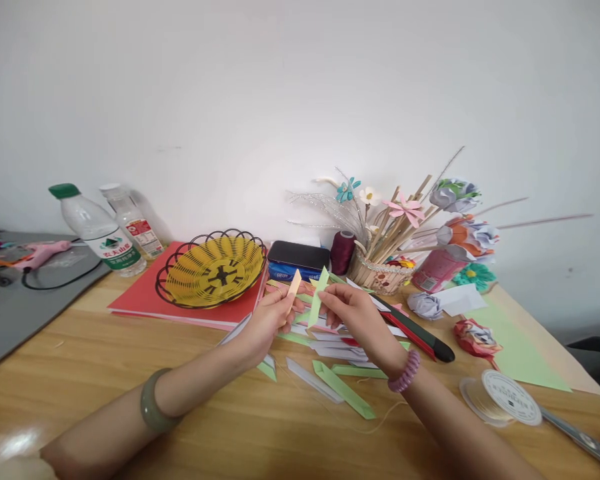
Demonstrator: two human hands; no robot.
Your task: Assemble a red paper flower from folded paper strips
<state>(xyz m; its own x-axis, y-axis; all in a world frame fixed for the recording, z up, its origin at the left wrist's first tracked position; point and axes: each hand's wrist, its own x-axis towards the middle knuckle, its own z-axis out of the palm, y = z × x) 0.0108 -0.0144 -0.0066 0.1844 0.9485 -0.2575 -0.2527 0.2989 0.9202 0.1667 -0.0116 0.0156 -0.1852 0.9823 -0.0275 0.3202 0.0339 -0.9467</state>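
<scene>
Wooden table (130, 373), yellow basket (213, 270) behind. Left hand (267, 320) pinches orange paper strip (295, 283); right hand (353, 310) pinches green paper strip (319, 293), both raised over loose folded strips (330, 350). Risk: thin fingertip grip, strips may slip or crease when pressed together.

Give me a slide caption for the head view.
Left hand holds an orange paper strip; right hand holds a green one.

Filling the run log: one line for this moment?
left hand: holds orange strip | right hand: holds green strip | table: strips
</scene>
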